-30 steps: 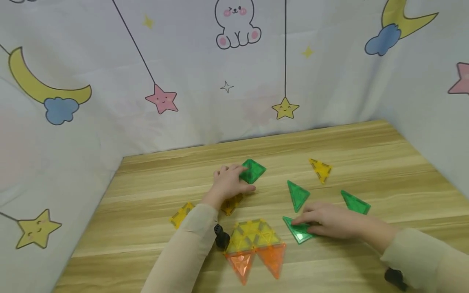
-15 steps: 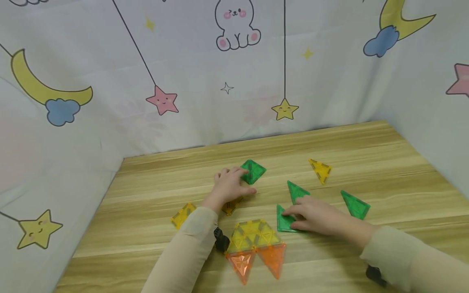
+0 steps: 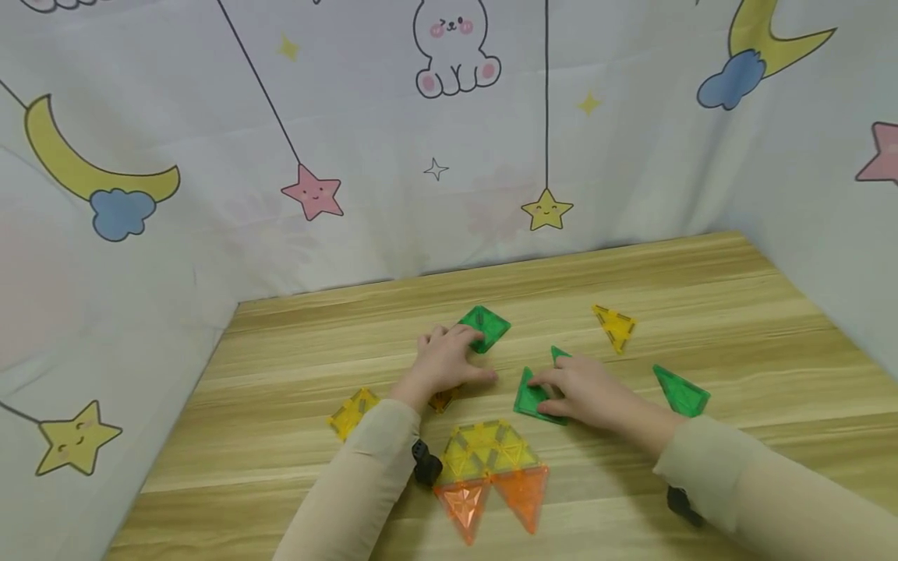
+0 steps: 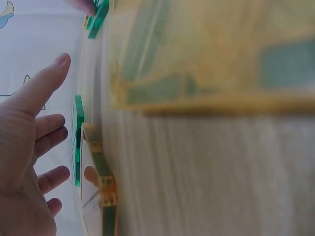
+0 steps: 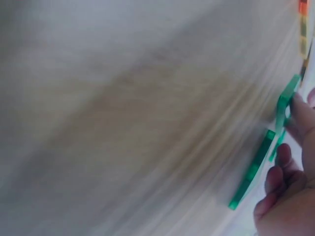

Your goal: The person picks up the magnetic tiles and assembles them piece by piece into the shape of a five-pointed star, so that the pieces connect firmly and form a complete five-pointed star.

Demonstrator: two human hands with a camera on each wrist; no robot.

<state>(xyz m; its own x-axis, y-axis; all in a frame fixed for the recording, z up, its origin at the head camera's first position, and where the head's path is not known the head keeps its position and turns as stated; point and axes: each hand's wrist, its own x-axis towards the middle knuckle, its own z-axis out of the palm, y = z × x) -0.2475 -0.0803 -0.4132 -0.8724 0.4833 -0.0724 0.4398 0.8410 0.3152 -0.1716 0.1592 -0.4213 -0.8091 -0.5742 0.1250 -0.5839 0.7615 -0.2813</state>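
Note:
In the head view my right hand (image 3: 585, 389) pinches a green triangle magnetic tile (image 3: 526, 397) between thumb and fingers, low over the table. Partly covered by that hand is another green triangle tile (image 3: 558, 353). My left hand (image 3: 445, 362) rests its fingertips on a green diamond of tiles (image 3: 494, 326), its thumb stretched out to the side. In the left wrist view, the left hand's fingers (image 4: 51, 179) are loosely spread beside a green tile edge (image 4: 77, 142). Thumb and fingers of the right hand meet the green triangle tile (image 5: 285, 101) in the right wrist view.
Joined yellow triangle tiles (image 3: 484, 448) lie in front, with orange triangle tiles (image 3: 463, 506) attached below. An orange-yellow tile (image 3: 443, 399) sits partly under my left wrist, another yellow piece (image 3: 351, 413) to its left. Right of centre lie a yellow triangle (image 3: 615, 326) and green triangle (image 3: 680, 389).
My right hand has moved left and away from me, sliding and turning the green triangle tile toward the left hand. The left hand has shifted only slightly over the green diamond.

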